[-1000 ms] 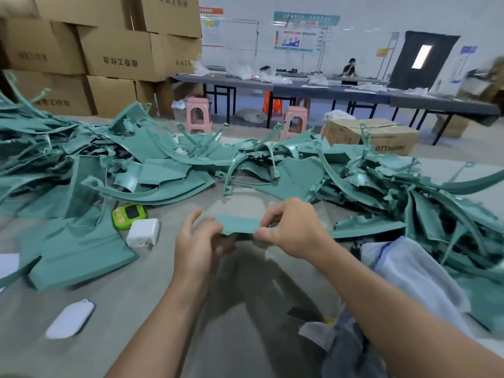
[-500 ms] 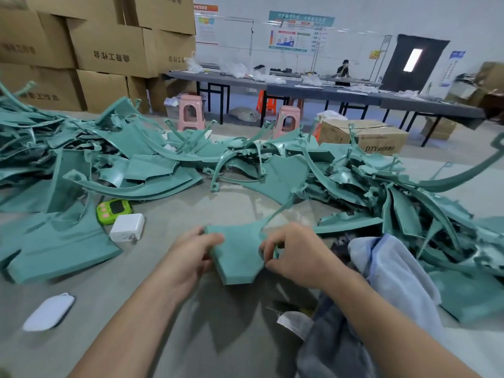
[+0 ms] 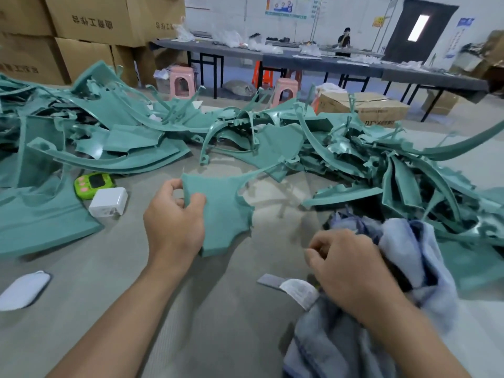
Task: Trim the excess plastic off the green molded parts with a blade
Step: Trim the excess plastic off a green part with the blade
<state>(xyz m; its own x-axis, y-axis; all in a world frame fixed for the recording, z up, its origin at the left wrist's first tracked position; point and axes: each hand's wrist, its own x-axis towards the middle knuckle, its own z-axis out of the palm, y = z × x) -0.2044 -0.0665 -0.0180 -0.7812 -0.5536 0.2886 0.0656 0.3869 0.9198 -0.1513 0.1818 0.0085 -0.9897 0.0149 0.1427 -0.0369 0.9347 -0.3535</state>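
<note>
Left hand (image 3: 174, 222) was pinching the flat green molded plastic piece with the ragged edges (image 3: 222, 211) by its left side, thumb pressed on the face and the other fingers curled round the edge. It held the piece just over the grey bench (image 3: 218, 317), right in front of the person. Right hand (image 3: 346, 264) was lower right with its fingers curled in, resting against a crumpled grey-blue cloth (image 3: 414, 255) (couldn't tell if it was gripping anything, the fingertips were tucked under). Behind all that, a big heap of green curved strips and panels (image 3: 354, 148) sprawled across the bench. Left of the held piece sat a lime-green little gadget with a dark screen (image 3: 94, 184), just beside a white charger block (image 3: 109, 201), and a white oval pad (image 3: 23, 291) lay near the left edge. Brown cardboard boxes (image 3: 95, 20) were stacked back left, with two pink plastic stools (image 3: 181, 83) beyond the bench.
</note>
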